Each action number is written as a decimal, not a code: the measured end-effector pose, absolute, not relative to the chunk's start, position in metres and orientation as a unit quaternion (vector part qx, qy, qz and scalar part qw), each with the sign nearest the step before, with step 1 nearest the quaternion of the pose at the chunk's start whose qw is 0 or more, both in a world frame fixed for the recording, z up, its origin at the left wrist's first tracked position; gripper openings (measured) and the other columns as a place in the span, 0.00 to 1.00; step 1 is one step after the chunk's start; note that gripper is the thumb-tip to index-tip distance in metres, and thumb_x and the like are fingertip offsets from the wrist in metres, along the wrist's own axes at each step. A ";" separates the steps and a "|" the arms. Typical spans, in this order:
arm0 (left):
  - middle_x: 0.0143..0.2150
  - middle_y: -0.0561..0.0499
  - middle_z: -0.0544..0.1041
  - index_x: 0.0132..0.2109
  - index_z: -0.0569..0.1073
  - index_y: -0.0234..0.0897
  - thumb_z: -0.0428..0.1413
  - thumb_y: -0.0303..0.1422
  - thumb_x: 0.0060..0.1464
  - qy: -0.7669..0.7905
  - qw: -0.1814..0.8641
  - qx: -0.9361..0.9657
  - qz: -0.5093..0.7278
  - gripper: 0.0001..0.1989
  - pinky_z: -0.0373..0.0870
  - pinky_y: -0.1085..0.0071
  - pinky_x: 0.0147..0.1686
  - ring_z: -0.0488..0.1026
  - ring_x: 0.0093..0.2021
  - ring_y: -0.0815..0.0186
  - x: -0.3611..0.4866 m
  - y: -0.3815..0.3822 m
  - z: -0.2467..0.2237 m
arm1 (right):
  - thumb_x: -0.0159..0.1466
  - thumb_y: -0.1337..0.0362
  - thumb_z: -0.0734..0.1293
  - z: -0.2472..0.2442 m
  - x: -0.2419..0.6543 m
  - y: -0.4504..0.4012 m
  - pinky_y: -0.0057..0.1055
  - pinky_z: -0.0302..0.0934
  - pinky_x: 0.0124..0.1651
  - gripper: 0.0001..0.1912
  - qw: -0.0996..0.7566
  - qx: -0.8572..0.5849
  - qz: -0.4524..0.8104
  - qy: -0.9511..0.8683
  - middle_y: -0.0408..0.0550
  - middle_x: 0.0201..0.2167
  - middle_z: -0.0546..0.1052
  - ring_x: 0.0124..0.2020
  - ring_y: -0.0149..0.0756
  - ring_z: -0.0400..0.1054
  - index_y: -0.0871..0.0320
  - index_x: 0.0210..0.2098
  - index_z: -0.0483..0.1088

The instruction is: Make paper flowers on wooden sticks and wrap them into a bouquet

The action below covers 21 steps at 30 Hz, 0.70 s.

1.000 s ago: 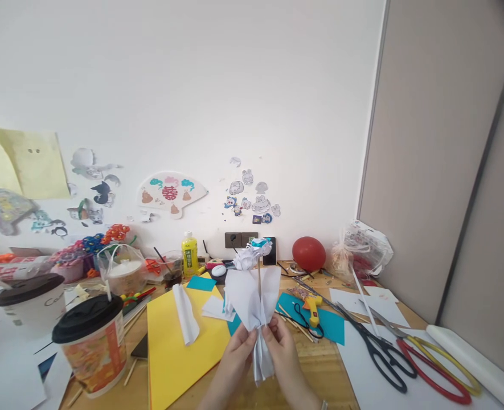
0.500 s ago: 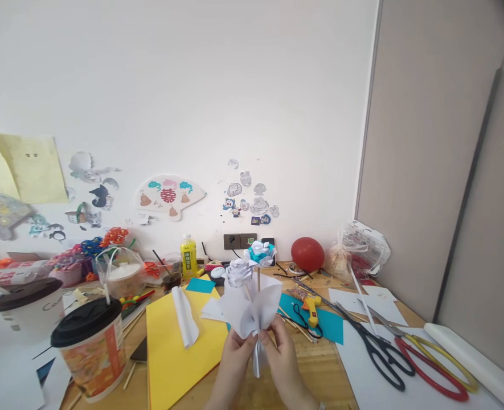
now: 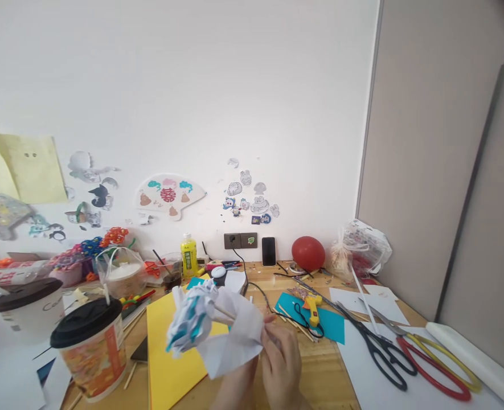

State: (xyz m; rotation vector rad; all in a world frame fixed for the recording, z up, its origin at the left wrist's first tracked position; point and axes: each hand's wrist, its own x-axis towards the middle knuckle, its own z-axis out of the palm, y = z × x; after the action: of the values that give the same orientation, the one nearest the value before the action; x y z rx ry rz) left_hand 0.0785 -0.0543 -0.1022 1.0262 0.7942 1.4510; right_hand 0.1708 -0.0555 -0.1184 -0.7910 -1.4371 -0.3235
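A paper flower bouquet point(image 3: 232, 336) tilts to the left above the table, its blooms low over the yellow sheets. White and blue paper roses point(image 3: 192, 319) on thin wooden sticks poke out of a white paper wrap. My right hand point(image 3: 282, 353) is closed around the gathered base of the wrap, fingers bent. Below and behind the wrap, my left hand point(image 3: 240, 382) also grips the base; most of its fingers are hidden. The roses are slightly blurred.
Yellow sheets point(image 3: 170, 364) lie under the bouquet. On the left stand lidded cups point(image 3: 91, 353). To the right are a yellow glue gun point(image 3: 314, 310) on blue paper, black-handled scissors point(image 3: 380, 347) and red-and-yellow-handled scissors point(image 3: 439, 364). A red balloon point(image 3: 308, 254) and a phone point(image 3: 269, 251) are by the wall.
The bouquet has tipped from upright to leaning left and toward me. My right hand has turned around its base, and my left hand is now largely behind the wrap.
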 end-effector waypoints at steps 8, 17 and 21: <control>0.41 0.43 0.77 0.38 0.78 0.39 0.61 0.46 0.41 0.220 0.696 0.418 0.541 0.19 0.64 0.57 0.49 0.70 0.47 0.52 0.073 -0.053 -0.106 | 0.62 0.73 0.62 -0.125 0.169 -0.059 0.37 0.64 0.41 0.26 0.614 -0.347 -0.242 -0.666 0.46 0.36 0.78 0.38 0.41 0.70 0.46 0.57 0.60; 0.29 0.44 0.80 0.30 0.80 0.32 0.66 0.43 0.33 0.355 0.563 0.456 0.591 0.19 0.66 0.59 0.45 0.74 0.37 0.52 0.070 -0.041 -0.102 | 0.63 0.64 0.60 -0.114 0.175 -0.047 0.33 0.63 0.38 0.05 0.674 -0.402 0.110 -0.610 0.48 0.33 0.73 0.36 0.39 0.68 0.54 0.34 0.68; 0.30 0.46 0.81 0.31 0.80 0.33 0.67 0.41 0.31 0.367 0.552 0.455 0.594 0.19 0.66 0.60 0.44 0.75 0.37 0.53 0.066 -0.037 -0.100 | 0.61 0.58 0.62 -0.113 0.173 -0.041 0.32 0.62 0.38 0.08 0.668 -0.392 0.276 -0.569 0.47 0.31 0.73 0.34 0.38 0.67 0.56 0.33 0.67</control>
State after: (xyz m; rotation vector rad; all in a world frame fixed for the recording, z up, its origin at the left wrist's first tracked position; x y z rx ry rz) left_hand 0.0656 -0.0368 -0.1003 1.0763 0.8683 1.4055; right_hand 0.1729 -0.0412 -0.1127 -0.8843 -1.2841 0.6217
